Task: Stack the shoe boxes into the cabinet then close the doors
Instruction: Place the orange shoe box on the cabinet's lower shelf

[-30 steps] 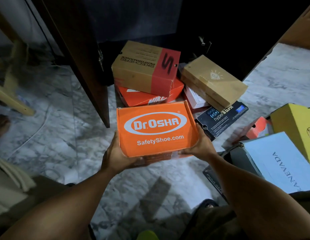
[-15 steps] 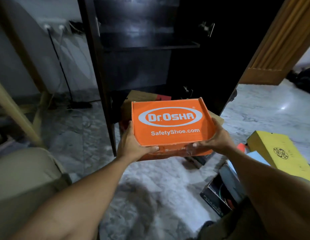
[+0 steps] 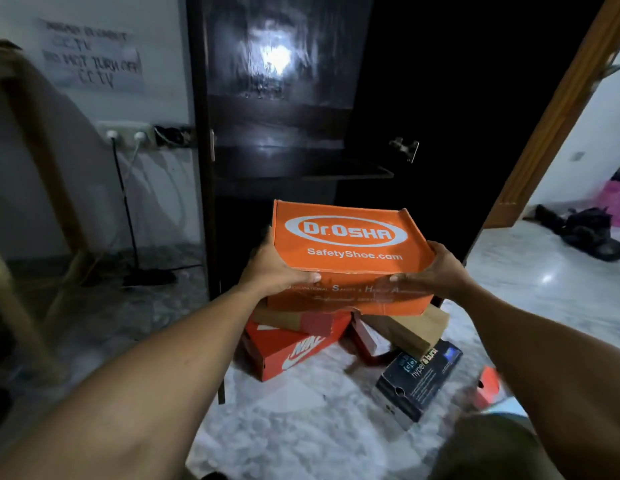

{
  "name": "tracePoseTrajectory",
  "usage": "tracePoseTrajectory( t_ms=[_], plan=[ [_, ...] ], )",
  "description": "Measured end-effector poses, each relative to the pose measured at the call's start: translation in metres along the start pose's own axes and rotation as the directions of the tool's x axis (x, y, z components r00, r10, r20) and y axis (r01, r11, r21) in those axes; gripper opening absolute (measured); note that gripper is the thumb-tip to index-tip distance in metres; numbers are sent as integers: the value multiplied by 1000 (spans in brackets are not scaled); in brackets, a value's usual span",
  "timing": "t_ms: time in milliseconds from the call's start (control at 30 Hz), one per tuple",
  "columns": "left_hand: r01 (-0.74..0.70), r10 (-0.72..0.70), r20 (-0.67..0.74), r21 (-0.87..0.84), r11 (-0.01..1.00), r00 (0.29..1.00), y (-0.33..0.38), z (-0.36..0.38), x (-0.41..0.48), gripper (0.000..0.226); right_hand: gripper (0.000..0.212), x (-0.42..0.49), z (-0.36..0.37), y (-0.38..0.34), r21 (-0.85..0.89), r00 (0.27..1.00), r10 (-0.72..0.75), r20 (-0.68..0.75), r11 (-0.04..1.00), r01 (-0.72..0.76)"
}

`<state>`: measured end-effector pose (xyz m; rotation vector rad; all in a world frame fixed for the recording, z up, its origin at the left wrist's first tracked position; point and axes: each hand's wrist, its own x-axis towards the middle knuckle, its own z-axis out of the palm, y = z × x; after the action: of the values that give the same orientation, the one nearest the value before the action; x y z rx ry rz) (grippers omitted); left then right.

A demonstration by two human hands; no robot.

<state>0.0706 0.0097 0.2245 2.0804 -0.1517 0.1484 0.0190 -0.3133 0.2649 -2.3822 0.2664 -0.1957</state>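
I hold an orange Dr.Osha shoe box (image 3: 350,247) with both hands in front of the open black cabinet (image 3: 284,98). My left hand (image 3: 270,268) grips its left side and my right hand (image 3: 436,271) grips its right side. The box is level, just below a dark shelf (image 3: 301,168) inside the cabinet. Under it on the floor lie an orange Nike box (image 3: 291,348), a brown and red box (image 3: 301,320), a tan box (image 3: 409,327) and a black box (image 3: 419,379).
The cabinet's left door edge (image 3: 199,168) stands open beside a wall socket with cables (image 3: 128,136). A wooden chair frame (image 3: 27,168) is at the left. A wooden door frame (image 3: 558,109) rises at the right, with dark items (image 3: 585,230) on the marble floor beyond.
I have lifted the orange box up from over the pile toward the cabinet shelf, and my view has tilted upward, showing more of the cabinet interior.
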Motion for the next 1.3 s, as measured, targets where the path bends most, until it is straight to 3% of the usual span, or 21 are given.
tracePoseTrajectory(
  t_ms=[267,400,500,567,1033,1300],
  plan=[
    [59,-61,-82,-35,998,995,-56,35,114,121,134,142,77,32,131,994,-94,51,988,87],
    [71,-74,-105,-31,997,992,-87,57,176,119,155,220,112,40,237,992,-106,74,968,86],
    [74,-76,-111,-20,997,991,-104,71,214,122,146,264,132,50,272,993,-102,60,959,82],
    [62,-63,-104,-12,998,993,-111,78,234,127,151,285,141,59,281,995,-100,29,956,88],
    [-23,25,-56,35,999,998,-130,109,315,144,147,347,179,87,347,964,-190,-186,905,245],
    [25,-23,-30,50,998,999,-154,107,307,129,150,348,190,102,318,991,-132,-23,939,132]
  ],
)
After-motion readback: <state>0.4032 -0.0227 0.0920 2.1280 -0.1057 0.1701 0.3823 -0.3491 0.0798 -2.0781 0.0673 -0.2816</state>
